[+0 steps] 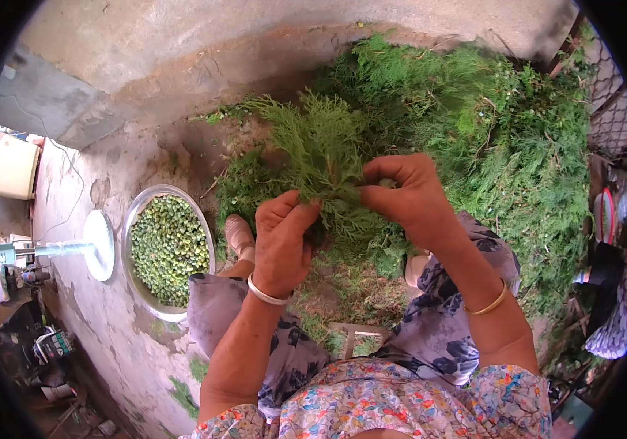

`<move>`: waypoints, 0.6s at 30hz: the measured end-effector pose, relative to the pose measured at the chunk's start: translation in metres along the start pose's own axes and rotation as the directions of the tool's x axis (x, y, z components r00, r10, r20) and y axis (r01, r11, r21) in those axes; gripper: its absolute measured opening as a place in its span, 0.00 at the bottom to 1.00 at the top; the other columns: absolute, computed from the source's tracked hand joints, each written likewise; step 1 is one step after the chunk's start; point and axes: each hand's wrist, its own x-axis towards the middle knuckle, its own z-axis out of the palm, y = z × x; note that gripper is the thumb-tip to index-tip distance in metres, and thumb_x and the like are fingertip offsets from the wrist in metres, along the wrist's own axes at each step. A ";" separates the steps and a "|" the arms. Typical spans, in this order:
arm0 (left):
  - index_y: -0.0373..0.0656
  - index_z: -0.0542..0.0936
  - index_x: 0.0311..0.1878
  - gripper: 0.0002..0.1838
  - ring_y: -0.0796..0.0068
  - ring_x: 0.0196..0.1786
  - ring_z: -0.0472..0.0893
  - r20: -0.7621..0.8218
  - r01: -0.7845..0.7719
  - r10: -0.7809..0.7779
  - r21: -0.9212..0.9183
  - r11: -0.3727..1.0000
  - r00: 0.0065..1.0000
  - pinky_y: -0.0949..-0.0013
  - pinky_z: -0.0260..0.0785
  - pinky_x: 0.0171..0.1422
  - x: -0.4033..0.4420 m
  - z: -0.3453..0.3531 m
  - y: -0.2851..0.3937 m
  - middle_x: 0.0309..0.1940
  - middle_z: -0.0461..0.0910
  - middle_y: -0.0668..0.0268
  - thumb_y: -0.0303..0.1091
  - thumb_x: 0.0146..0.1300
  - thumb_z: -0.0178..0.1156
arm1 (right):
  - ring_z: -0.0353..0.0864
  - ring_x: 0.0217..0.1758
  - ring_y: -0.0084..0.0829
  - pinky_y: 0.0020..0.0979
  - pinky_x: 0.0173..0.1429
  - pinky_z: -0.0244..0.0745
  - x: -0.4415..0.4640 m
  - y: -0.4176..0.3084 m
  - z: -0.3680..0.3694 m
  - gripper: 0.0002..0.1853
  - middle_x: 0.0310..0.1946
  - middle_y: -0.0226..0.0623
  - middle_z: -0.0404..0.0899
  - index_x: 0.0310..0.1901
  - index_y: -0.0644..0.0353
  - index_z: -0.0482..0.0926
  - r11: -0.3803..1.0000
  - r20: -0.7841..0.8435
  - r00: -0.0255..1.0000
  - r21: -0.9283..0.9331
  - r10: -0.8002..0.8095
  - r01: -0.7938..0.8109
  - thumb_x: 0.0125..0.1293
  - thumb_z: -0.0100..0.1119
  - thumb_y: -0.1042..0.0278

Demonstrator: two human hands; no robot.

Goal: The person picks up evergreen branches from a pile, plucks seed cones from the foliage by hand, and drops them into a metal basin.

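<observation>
A person's L hand (282,241) & R hand (414,201), fingers of both pinching a leafy sprig (317,139) rt. of the basin (172,315), its length pointing fwd., L hand nearer basin.

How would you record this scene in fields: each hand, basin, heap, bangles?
Left hand: pinching a green sprig
Right hand: fingertips at the same sprig; exact grip unclear
Basin: on the person's left, holding small green pieces
Heap: leafy cuttings, ahead and right
Bangles: one per wrist, silvery left, golden right
</observation>
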 end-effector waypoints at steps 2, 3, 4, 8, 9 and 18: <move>0.33 0.79 0.35 0.07 0.87 0.20 0.71 0.018 -0.002 0.003 -0.059 0.998 1.000 0.80 0.63 0.23 -0.001 0.005 0.006 0.24 0.77 0.70 0.24 0.63 0.53 | 0.69 0.27 0.11 0.17 0.30 0.66 0.000 -0.001 0.002 0.06 0.23 0.22 0.77 0.32 0.70 0.81 0.999 0.057 0.997 0.015 -0.047 0.046 0.53 0.64 0.76; 0.33 0.79 0.35 0.07 0.87 0.20 0.71 0.016 -0.003 0.003 -0.058 0.998 1.000 0.80 0.63 0.23 -0.001 0.005 0.006 0.24 0.77 0.70 0.24 0.63 0.53 | 0.70 0.27 0.11 0.17 0.30 0.66 0.001 0.000 0.002 0.06 0.23 0.22 0.77 0.32 0.69 0.81 0.989 0.060 0.990 -0.071 -0.124 0.128 0.53 0.65 0.77; 0.33 0.79 0.36 0.07 0.88 0.20 0.70 0.018 0.009 -0.008 -0.032 0.999 1.000 0.80 0.62 0.23 -0.001 0.004 0.007 0.24 0.77 0.70 0.26 0.64 0.53 | 0.70 0.27 0.11 0.17 0.30 0.66 0.001 0.000 0.002 0.06 0.22 0.22 0.77 0.32 0.68 0.81 0.965 0.070 0.977 -0.156 -0.201 0.209 0.52 0.65 0.77; 0.34 0.79 0.35 0.08 0.88 0.18 0.67 -0.011 0.030 -0.029 0.059 0.998 1.000 0.80 0.57 0.21 0.002 0.008 0.007 0.22 0.75 0.71 0.28 0.64 0.53 | 0.70 0.27 0.12 0.19 0.30 0.67 0.001 0.001 0.005 0.07 0.23 0.24 0.78 0.33 0.67 0.80 0.983 -0.054 0.985 -0.096 -0.163 0.157 0.51 0.67 0.77; 0.34 0.79 0.35 0.08 0.88 0.18 0.67 -0.011 0.030 -0.029 0.058 0.998 1.000 0.80 0.57 0.21 0.003 0.006 0.005 0.22 0.75 0.71 0.28 0.64 0.53 | 0.71 0.27 0.13 0.20 0.30 0.67 -0.001 -0.004 0.004 0.08 0.23 0.27 0.78 0.33 0.67 0.80 0.961 -0.058 0.983 -0.226 -0.174 0.157 0.50 0.67 0.77; 0.34 0.79 0.35 0.08 0.87 0.24 0.74 -0.054 0.073 -0.064 0.176 0.982 0.996 0.81 0.65 0.25 0.006 0.000 -0.006 0.27 0.78 0.70 0.27 0.64 0.52 | 0.76 0.26 0.29 0.27 0.28 0.69 0.000 0.019 0.012 0.14 0.27 0.39 0.79 0.38 0.65 0.79 0.754 0.013 0.835 -0.421 -0.550 0.504 0.47 0.66 0.81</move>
